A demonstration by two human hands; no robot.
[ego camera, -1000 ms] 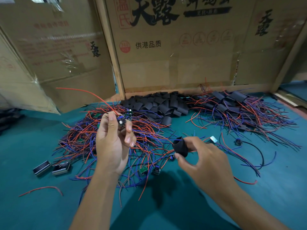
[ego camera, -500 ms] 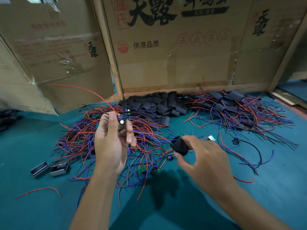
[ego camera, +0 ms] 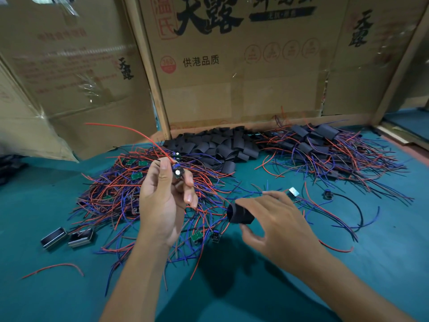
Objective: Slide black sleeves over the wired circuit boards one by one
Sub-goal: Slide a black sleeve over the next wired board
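My left hand (ego camera: 162, 205) is raised over the wire heap and pinches a small wired circuit board (ego camera: 177, 172) between thumb and fingers, its red wire arching up to the left. My right hand (ego camera: 276, 224) pinches a black sleeve (ego camera: 239, 213), open end turned toward the left hand, a short gap below and right of the board. A heap of bare wired boards (ego camera: 130, 189) with red and blue wires lies under the left hand. Loose black sleeves (ego camera: 216, 147) are piled at the back centre. Sleeved boards (ego camera: 325, 149) lie in a heap at the back right.
The teal table (ego camera: 383, 263) is walled at the back by cardboard boxes (ego camera: 232, 77). Two small metal housings (ego camera: 67, 237) sit at the left, a stray red wire (ego camera: 55, 268) near the front left. A black-wired part (ego camera: 327, 195) lies right of my right hand.
My right hand has turned the sleeve so that its open end faces the board. The left hand has held almost still with the board.
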